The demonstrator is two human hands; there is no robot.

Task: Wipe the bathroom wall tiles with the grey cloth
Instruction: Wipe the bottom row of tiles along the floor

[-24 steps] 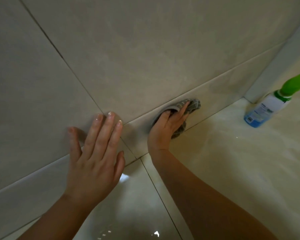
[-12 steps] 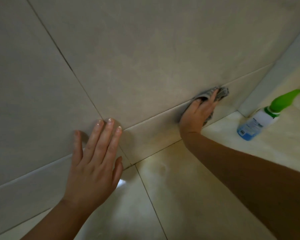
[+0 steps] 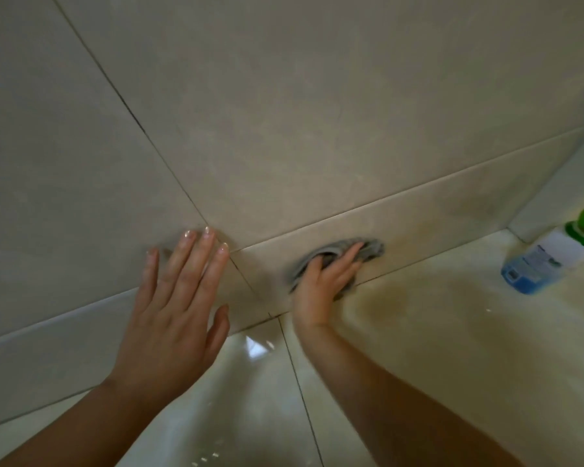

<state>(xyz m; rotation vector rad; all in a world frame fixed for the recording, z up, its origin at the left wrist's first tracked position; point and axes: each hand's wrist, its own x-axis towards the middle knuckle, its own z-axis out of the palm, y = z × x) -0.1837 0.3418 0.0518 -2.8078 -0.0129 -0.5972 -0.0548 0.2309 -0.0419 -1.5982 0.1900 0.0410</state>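
Beige wall tiles (image 3: 317, 112) fill most of the view, with a narrow skirting tile (image 3: 435, 224) along the bottom. My right hand (image 3: 321, 288) presses a crumpled grey cloth (image 3: 371, 249) against that low skirting tile, just above the floor joint. The cloth shows above and beside my fingers; the rest is hidden under my palm. My left hand (image 3: 176, 305) lies flat on the wall to the left, fingers spread, holding nothing.
A spray bottle (image 3: 550, 257) with blue liquid, a white label and a green top lies on the glossy cream floor (image 3: 452, 348) at the right, near the room corner. A white door frame or trim (image 3: 573, 183) rises behind it.
My right hand with the cloth slid right along the skirting tile, then came back left towards my left hand. The left hand stayed flat on the wall.
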